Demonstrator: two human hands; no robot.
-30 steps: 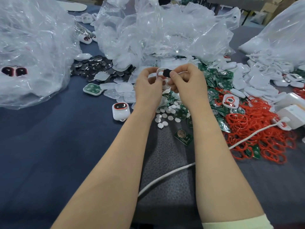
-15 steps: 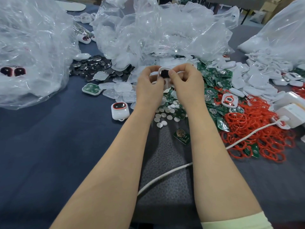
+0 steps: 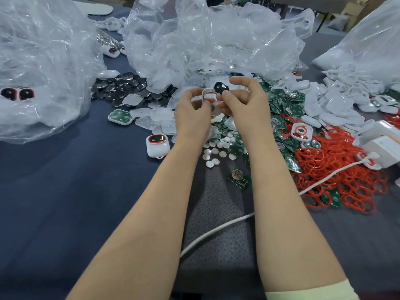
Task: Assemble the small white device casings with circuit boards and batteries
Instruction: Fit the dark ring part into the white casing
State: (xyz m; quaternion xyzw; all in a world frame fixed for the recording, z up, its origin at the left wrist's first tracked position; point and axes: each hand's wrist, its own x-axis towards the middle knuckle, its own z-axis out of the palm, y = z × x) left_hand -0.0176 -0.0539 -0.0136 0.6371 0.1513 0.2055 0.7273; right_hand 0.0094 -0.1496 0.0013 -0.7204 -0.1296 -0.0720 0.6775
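My left hand (image 3: 192, 111) grips a small white casing (image 3: 208, 96) with a red ring inside it, held up above the table. Just right of it my right hand (image 3: 246, 102) pinches a small dark oval lens piece (image 3: 220, 88) between thumb and forefinger, at the casing's upper right corner. Under the hands lie green circuit boards (image 3: 283, 105), small white round pads (image 3: 216, 152) and one board with a coin battery (image 3: 239, 178). An assembled white device with a red-rimmed dark window (image 3: 157, 144) sits to the left.
Large clear plastic bags (image 3: 205, 40) crowd the back and the left (image 3: 39, 68). Dark lens pieces (image 3: 121, 87) lie heaped at centre left, red rings (image 3: 337, 176) and white casings (image 3: 337, 98) at right. A white cable (image 3: 216, 232) crosses the grey mat to a white box (image 3: 383, 146).
My right hand has lifted the dark lens piece up and away from the casing's opening, so the red ring inside shows. Both hands stay close together.
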